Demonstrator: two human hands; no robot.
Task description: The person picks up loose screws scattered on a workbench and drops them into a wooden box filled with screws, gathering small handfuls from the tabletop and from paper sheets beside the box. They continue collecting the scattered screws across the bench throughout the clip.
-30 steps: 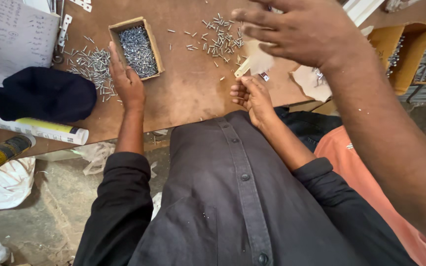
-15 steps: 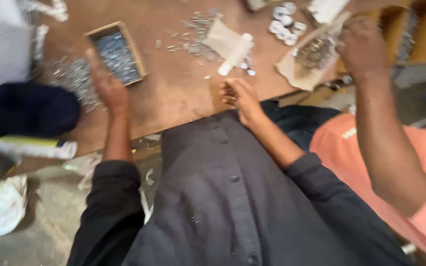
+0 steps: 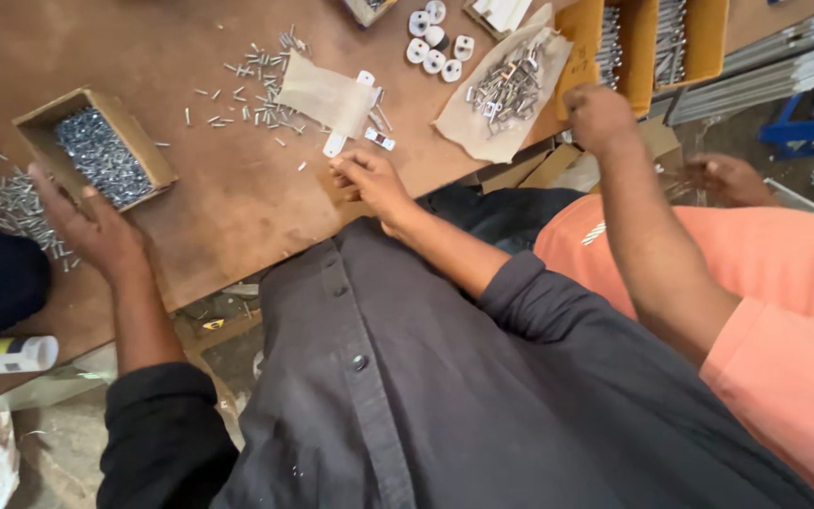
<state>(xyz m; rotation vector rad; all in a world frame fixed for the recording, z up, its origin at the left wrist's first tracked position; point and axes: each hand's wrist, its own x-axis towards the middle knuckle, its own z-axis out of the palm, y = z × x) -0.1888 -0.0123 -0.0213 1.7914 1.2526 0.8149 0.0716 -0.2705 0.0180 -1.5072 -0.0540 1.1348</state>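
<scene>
Screws (image 3: 101, 155) fill the small cardboard box (image 3: 41, 121) on the far left of the brown table (image 3: 228, 198), and your left hand (image 3: 96, 231) lies flat just near that box, fingers spread and touching its near edge. It holds nothing. More loose screws (image 3: 7, 203) lie in a heap just left of that hand.

Your right hand (image 3: 374, 184) rests at the near edge of the table, in the middle. Its fingers are curled and pressed together, and the tips seem to pinch something tiny, but you cannot tell what it is. Just past it lies a small white metal bracket (image 3: 349, 113) on a scrap of brown paper (image 3: 317, 92), with scattered screws (image 3: 252, 90) to the left of it.

Far from you sit round white parts (image 3: 435, 47). To the right, another paper holds a pile of metal clips (image 3: 511, 85). A person in an orange shirt (image 3: 784, 311) stands on your right, with a closed hand (image 3: 600, 118) near the yellow trays (image 3: 652, 42).

A white tube (image 3: 2, 356) lies near on the left.
</scene>
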